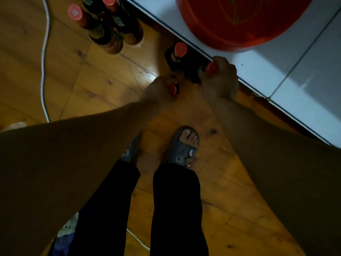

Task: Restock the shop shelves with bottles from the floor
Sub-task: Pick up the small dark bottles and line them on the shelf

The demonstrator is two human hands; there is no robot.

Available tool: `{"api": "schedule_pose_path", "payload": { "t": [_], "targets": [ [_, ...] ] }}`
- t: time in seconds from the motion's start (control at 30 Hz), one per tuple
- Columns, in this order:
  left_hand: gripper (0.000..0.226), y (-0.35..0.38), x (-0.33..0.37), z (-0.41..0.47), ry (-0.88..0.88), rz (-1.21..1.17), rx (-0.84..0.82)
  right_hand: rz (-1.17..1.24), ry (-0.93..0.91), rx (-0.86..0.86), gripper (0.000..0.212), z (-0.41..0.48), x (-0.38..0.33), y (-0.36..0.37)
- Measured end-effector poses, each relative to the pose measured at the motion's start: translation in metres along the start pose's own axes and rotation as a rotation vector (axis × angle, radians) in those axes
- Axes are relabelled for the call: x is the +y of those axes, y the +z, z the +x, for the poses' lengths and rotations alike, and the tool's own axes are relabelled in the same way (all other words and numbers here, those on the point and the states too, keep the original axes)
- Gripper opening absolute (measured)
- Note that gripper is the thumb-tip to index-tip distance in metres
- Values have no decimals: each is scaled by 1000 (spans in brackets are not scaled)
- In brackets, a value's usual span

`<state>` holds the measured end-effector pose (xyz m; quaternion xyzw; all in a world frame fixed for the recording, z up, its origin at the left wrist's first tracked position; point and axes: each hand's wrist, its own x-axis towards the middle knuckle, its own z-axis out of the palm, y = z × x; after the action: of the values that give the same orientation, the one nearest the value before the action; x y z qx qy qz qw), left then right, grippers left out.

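Dark bottles with red caps stand on the wooden floor. My left hand (158,87) grips the neck of one red-capped bottle (173,89), most of which is hidden under the hand. My right hand (221,78) is curled round the top of a second bottle (212,68) beside the white step. A third bottle (178,52) stands free just beyond them. A cluster of three more bottles (108,26) stands at the upper left.
A red round basin (239,21) sits on the white tiled floor (304,80) at the upper right. A white cable (44,58) runs along the wooden floor (92,85) on the left. My sandalled feet (184,145) stand below the hands.
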<state>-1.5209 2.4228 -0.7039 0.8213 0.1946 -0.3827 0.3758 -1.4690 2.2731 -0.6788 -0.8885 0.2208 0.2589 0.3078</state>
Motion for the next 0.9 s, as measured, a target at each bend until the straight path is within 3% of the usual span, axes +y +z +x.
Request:
{"api": "schedule_pose_path", "payload": {
  "t": [0.2, 0.43, 0.6, 0.9],
  "targets": [
    [43, -7, 13, -5, 21, 18, 62, 6, -45, 69, 30, 4, 5, 4],
    [40, -30, 23, -42, 96, 141, 58, -38, -71, 113, 34, -34, -3, -23],
    [31, -71, 51, -91, 161, 191, -13, -51, -116, 106, 33, -85, -29, -72],
    [26, -189, 152, -248, 388, 261, -2, 1, -166, 219, 28, -232, -122, -214]
  ]
}}
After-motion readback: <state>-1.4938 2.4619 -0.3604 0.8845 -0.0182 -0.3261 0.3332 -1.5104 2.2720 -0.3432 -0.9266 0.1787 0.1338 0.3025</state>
